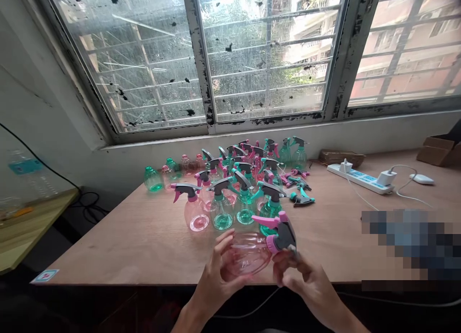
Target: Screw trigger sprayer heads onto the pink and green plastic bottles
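Note:
A clear pink spray bottle [247, 253] lies tilted on its side in the air near the table's front edge. My left hand [218, 270] is wrapped round its body at the base end. A spray head [285, 234] with a pink trigger, pink collar and grey top sits on the bottle's neck. My right hand [306, 275] has its fingers curled and closed at the underside of that spray head. Just behind stand a pink spray bottle [197, 213], a green spray bottle [221, 210] and several others, upright with their heads on.
Bottles without heads, such as a green one [153, 179], stand at the back left. Loose spray heads [301, 197] lie right of the group. Further right are a power strip [360, 178] with plugs, a white mouse [422, 179] and a cardboard box [437, 150].

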{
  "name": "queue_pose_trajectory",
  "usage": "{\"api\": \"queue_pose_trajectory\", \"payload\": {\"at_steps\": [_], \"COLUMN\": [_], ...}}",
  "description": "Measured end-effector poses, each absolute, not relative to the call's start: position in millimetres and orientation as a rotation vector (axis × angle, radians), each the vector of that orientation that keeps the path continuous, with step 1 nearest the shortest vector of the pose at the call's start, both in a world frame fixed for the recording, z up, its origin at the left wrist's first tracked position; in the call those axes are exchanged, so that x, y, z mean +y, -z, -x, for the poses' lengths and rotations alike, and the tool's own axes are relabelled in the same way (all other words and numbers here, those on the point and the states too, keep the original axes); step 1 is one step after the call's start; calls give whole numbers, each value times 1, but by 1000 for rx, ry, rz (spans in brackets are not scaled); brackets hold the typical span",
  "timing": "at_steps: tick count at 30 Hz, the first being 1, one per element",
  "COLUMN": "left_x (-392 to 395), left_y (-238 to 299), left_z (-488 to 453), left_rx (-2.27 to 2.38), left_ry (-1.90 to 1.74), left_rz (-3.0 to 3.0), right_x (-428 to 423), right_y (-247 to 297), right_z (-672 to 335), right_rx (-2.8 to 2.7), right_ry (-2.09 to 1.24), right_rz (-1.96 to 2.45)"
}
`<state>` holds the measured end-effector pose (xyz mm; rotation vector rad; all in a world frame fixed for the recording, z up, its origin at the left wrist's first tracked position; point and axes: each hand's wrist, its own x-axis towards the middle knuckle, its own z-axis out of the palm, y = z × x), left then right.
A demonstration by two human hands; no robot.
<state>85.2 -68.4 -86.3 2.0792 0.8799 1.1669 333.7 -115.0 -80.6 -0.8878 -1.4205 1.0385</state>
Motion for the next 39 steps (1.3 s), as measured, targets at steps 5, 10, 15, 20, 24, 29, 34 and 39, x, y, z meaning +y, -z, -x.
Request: {"api": "queue_pose_trajectory", "payload": {"at_steps": [5,10,15,20,24,29,34,39], "left_x": [-67,-66,-63,-59,-53,-44,-39,-31], "left_y": [75,58,59,69,80,95,95,83], "left_z": [-90,-91,-92,-90,-86,-86,-96,-102], "left_rx": [996,974,988,1116,1249,1338,1354,1364], "left_ry": [-1075,-980,-964,-1026,-1176,-1293,-1264,-1163], "left_rz": [-1907,-1676,-1717,-1748,-1721,-1725,-1815,-1798], "right_x": [-109,-95,-84,-83,-80,-72,-67,-64], "right_y": [87,94,93,102,112,117,121,128], "right_z": [-326,-324,-335,-337,-330,-328,-327,-322], "right_rx": [-1547,-1567,-1407,-1286,-1166,-1409,-1648,-1772], "right_ry": [-877,-760,-1031,-928,-581,-560,-519,-388], "right_rz": [1015,1059,1046,1059,1129,1267,1318,1399]}}
